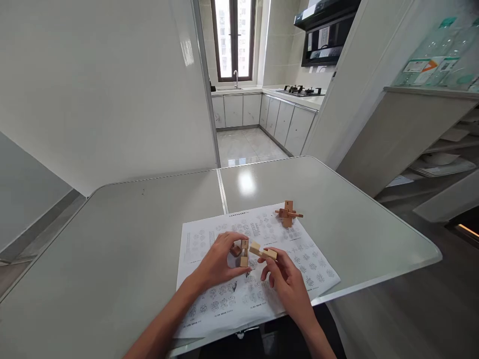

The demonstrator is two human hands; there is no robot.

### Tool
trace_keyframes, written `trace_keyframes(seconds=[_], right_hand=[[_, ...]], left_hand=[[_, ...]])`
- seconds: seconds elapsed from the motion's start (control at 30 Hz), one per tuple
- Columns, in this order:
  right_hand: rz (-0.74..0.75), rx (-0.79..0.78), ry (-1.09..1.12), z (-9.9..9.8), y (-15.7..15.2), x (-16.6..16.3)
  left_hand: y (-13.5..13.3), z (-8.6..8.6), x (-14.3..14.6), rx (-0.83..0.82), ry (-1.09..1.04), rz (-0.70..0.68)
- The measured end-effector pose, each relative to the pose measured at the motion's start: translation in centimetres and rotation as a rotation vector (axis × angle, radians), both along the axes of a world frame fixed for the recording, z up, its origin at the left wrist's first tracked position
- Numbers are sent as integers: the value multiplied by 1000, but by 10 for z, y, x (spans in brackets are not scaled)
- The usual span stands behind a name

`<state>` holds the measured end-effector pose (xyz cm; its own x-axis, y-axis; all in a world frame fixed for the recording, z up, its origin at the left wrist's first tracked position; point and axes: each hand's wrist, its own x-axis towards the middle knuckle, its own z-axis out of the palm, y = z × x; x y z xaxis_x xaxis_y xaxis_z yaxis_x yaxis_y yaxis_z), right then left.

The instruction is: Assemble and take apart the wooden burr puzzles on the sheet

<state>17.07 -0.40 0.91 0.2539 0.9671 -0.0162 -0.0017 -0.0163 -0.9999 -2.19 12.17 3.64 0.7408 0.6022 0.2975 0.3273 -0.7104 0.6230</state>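
Observation:
My left hand [220, 257] is closed around a few notched wooden puzzle pieces [244, 253], thumb below and fingers above. One of them is darker brown and partly hidden in the palm. Between the thumb and fingers of my right hand [286, 279] is a light notched wooden puzzle piece [264, 252], tilted, its left end close beside the pieces in the left hand. Both hands are over a printed instruction sheet [209, 279] covered with small diagrams. Near the sheet's far right corner lies a brown interlocking wooden puzzle [287, 214] with a number on one piece.
The pale glossy table [355, 239] has a seam across it beyond the sheet. A shelf [430, 90] with several plastic bottles [426, 65] stands at the right. Past a doorway are a kitchen counter, a stove [301, 90] and a window.

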Motion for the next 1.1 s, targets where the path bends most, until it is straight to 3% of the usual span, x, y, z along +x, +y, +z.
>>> trace_keyframes(seconds=[0.1,0.33,0.77,1.1], right_hand=[[76,43,-41,5,-1,2],[249,133,-159,18,-1,2],[151,36,-130,12,0,0],[119,38,-139,7,1,-1]], left_hand=[[-1,-2,1,7,-41,41],[-4,-5,4,197,-72,7],[-4,-6,1,154,-72,14],[-6,-2,4,216,-54,-18]])
